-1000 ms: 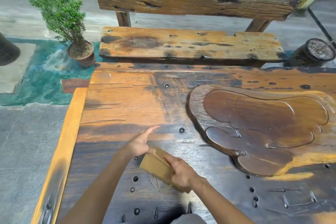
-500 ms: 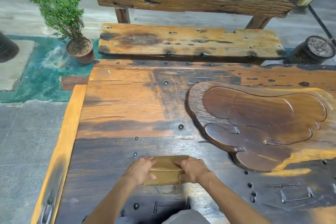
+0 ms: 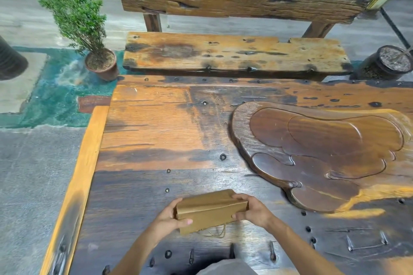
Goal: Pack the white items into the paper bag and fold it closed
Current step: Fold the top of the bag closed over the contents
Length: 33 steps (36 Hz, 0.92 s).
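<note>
With no white items in sight, left hand (image 3: 169, 219) and right hand (image 3: 252, 209) grip the folded brown paper bag (image 3: 210, 210) over the dark wooden surface (image 3: 156, 140); pressing the fold flat looks next.

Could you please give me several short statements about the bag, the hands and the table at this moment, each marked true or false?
1. Both hands grip the paper bag, the left hand at one end and the right hand at the other. True.
2. The bag stands open with white items showing inside. False: it is folded flat and shut, and no white items are visible.
3. The carved wooden tray lies to the right of the bag. True.
4. The potted plant stands on the table. False: it stands on the floor, beyond the table's far left corner.
5. A thin string hangs from the bag's near edge. True.
</note>
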{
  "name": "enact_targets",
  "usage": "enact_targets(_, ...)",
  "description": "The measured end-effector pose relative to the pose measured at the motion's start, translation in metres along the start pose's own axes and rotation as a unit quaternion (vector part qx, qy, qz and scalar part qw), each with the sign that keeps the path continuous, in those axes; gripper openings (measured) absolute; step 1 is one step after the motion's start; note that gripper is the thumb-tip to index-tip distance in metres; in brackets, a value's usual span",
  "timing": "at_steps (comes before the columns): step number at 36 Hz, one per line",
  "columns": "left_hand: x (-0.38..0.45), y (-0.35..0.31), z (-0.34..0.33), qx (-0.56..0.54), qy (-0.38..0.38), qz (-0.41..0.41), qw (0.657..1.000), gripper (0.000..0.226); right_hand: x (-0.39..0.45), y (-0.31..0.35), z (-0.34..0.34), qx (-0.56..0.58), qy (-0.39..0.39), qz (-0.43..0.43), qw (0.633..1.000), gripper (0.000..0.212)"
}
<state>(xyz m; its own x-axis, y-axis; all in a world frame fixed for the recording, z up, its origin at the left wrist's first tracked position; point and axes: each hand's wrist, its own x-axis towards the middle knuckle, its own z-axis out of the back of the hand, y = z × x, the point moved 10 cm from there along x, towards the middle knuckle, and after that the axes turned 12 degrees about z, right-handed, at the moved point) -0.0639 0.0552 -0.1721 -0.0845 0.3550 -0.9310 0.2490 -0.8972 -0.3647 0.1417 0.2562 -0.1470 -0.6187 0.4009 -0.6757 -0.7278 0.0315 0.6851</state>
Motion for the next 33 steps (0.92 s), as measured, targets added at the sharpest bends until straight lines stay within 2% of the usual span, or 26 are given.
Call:
enact_targets(2,0.004,0.007,-0.008,-0.033,0.02,0.0,0.999,0.144,0.0,-0.009,-0.005,0.026,-0.01,-0.001,1.0,0.061)
enact_targets(5,0.005,0.005,-0.014,-0.056,0.025,-0.01,0.998,0.143,0.002,-0.017,-0.013,0.049,-0.02,-0.002,0.999,0.064)
enact_targets(9,0.001,0.003,-0.02,-0.048,0.021,0.006,0.999,0.118,0.003,-0.019,-0.015,0.04,-0.015,0.005,0.999,0.067)
enact_targets(13,-0.001,0.004,-0.024,-0.06,0.031,0.0,0.998,0.109,0.005,-0.02,-0.014,0.022,-0.01,0.012,1.0,0.07)
enact_targets(15,0.0,0.008,-0.024,-0.108,0.038,0.005,0.993,0.113,0.006,-0.02,-0.014,0.019,-0.008,0.009,1.0,0.07)
enact_targets(18,0.004,0.02,-0.031,-0.171,0.066,0.02,0.983,0.132,0.004,-0.018,-0.016,0.013,-0.012,0.009,1.0,0.068)
enact_targets(22,0.002,0.025,-0.035,-0.189,0.054,0.018,0.98,0.147,0.002,-0.018,-0.017,0.016,-0.021,0.012,1.0,0.067)
enact_targets(23,0.0,0.024,-0.034,-0.177,0.044,0.013,0.983,0.143,0.001,-0.019,-0.017,0.014,-0.023,0.011,1.0,0.068)
enact_targets(27,-0.007,0.02,-0.025,-0.107,-0.01,-0.015,0.994,0.097,0.0,-0.019,-0.017,0.004,-0.018,0.021,1.0,0.066)
enact_targets(33,-0.024,0.002,-0.007,-0.001,-0.114,-0.061,0.992,0.065,-0.006,-0.011,-0.015,-0.075,-0.01,0.055,0.996,0.068)
